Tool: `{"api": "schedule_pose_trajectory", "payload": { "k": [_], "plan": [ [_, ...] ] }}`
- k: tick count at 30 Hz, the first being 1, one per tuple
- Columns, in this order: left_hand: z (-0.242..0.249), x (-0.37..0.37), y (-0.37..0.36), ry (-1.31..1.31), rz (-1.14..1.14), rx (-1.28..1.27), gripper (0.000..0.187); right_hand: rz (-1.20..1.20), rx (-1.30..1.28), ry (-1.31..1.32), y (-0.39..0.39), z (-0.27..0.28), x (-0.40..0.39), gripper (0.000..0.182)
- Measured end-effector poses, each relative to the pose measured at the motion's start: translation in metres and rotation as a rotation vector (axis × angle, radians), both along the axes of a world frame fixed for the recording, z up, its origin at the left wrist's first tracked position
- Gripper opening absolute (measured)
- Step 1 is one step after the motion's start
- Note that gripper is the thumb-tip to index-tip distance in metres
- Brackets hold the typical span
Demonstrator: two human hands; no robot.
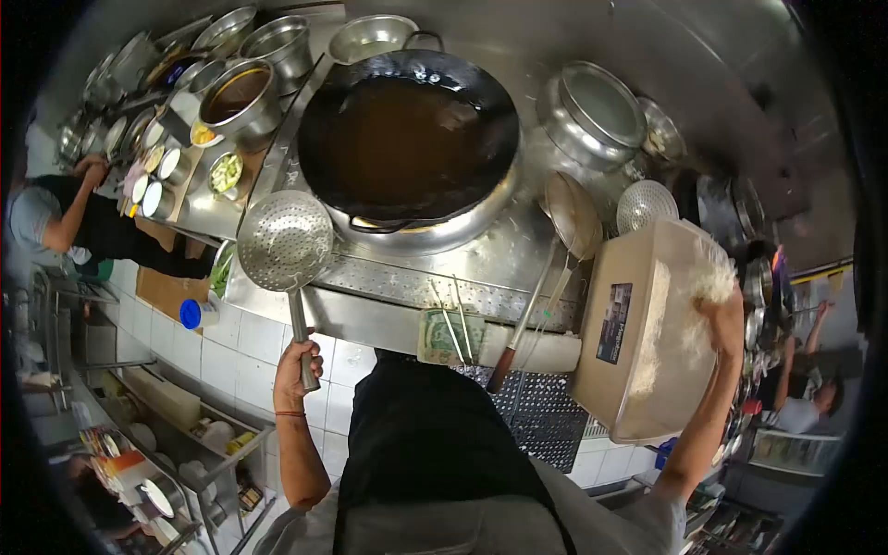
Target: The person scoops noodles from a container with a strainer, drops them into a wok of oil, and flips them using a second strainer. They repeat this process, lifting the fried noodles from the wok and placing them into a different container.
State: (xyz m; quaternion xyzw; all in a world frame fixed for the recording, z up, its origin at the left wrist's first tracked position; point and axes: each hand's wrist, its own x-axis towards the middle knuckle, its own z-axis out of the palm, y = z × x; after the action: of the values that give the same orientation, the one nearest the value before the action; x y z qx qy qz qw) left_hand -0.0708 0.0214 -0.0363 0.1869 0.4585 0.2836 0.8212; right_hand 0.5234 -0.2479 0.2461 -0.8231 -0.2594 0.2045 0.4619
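Observation:
My left hand (300, 363) is wrapped round the handle of a perforated metal skimmer (285, 239), whose round head is raised at the left of the wok. The black wok (407, 139) holds brown liquid and sits on the steel stove. At the right, my right hand (723, 319) is closed on a clump of pale shreds (716, 282) over a large plastic container (606, 388). More pale material lies inside that container, which has a dark label on its side.
Two long-handled ladles (571, 217), a green cloth (438, 337) and thin skewers lie on the stove's front. Metal pots (601, 111) stand behind them. Sauce pots (242, 97) and small bowls fill the left counter. One person (79, 222) stands at the left, another (805, 407) far right.

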Motion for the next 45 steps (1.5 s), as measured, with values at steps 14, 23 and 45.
{"api": "schedule_pose_trajectory", "payload": {
  "k": [14, 23, 45],
  "plan": [
    [-0.004, -0.024, -0.016, 0.006, 0.082, -0.016, 0.039, 0.567, -0.162, -0.461, 0.430, -0.082, -0.102, 0.090],
    [-0.011, -0.104, -0.037, 0.326, 0.421, 0.100, 0.027, 0.229, -0.155, -0.752, 0.270, -0.112, -0.102, 0.017],
    [0.035, -0.051, 0.070, 0.472, 0.166, 0.516, 0.025, -0.420, -0.572, -0.440, 0.094, -0.294, -0.177, 0.061]
  ]
}}
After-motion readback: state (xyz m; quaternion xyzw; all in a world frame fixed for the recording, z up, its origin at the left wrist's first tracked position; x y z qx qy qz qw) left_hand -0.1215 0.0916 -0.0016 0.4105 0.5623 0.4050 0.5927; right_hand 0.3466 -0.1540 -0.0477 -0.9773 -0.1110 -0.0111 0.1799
